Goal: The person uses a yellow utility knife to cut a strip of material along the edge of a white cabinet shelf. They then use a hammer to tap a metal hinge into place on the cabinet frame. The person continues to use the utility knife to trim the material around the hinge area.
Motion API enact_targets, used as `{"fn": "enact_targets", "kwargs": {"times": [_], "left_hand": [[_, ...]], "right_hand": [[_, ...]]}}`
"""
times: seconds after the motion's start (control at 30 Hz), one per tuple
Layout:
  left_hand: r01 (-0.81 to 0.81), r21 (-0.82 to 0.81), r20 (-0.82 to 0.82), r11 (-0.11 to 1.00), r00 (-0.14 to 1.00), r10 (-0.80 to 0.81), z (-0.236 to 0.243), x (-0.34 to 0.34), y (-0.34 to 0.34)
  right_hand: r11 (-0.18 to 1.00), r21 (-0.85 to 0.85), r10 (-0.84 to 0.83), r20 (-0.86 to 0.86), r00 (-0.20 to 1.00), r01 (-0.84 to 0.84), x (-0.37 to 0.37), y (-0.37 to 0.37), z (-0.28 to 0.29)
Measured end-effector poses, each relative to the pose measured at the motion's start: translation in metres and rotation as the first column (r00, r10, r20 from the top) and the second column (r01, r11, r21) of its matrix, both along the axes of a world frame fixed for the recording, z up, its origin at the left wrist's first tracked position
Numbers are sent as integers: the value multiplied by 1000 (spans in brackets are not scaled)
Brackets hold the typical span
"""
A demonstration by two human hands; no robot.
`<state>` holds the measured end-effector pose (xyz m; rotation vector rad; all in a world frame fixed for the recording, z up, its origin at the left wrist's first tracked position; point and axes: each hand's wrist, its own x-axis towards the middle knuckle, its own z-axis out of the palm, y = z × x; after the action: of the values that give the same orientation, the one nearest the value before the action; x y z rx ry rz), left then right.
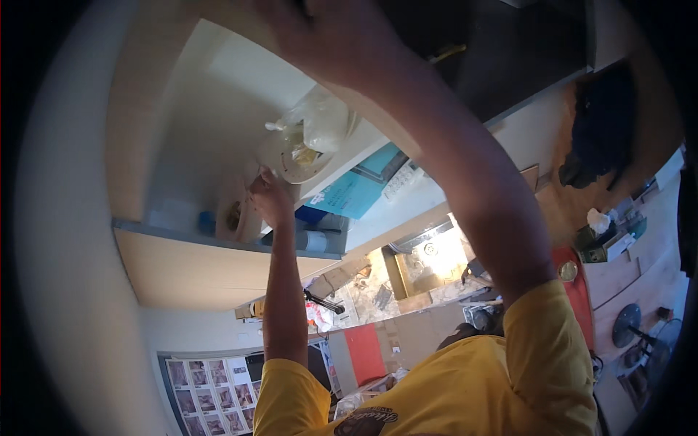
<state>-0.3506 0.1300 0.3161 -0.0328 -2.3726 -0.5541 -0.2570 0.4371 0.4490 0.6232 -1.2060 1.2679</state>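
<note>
My left hand [269, 198] reaches up into an open white cupboard [211, 94]. Its fingers are closed beside a pinkish container [236, 211]; whatever they grip is too small to make out. Just right of that hand, a knotted clear plastic bag [320, 123] with pale contents rests in a white tub [309, 171]. My right forearm crosses the upper middle, and my right hand [305, 22] is at the cupboard's top edge, dark, blurred and partly cut off. A small blue object [207, 221] lies near the pinkish container.
Turquoise sheets [352, 195] and a white cylinder [315, 241] sit on the neighbouring shelf. A pale wooden cupboard panel [196, 269] stands at left. A yellow-handled object [447, 52] lies on a dark surface. Farther off are a brightly lit work area [432, 258] and a fan [627, 325].
</note>
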Motion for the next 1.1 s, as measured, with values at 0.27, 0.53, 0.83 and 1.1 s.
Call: {"fn": "enact_targets", "kwargs": {"times": [0.27, 0.53, 0.83, 1.1], "left_hand": [[-30, -54, 30, 998, 999, 31, -11, -7, -10], [-79, -91, 39, 993, 996, 83, -6, -6, -8], [-101, -84, 82, 991, 991, 108, -6, -3, -9], [-136, -42, 29, 990, 990, 138, -17, -11, -13]], "right_hand": [[956, 59, -293, 105, 950, 288, -2, -6, -31], [946, 137, -306, 79, 949, 294, 12, -9, -44], [952, -64, -304, -91, 948, 299, 8, -16, -18], [991, -23, -130, 129, 983, 134, 11, -1, -5]]}}
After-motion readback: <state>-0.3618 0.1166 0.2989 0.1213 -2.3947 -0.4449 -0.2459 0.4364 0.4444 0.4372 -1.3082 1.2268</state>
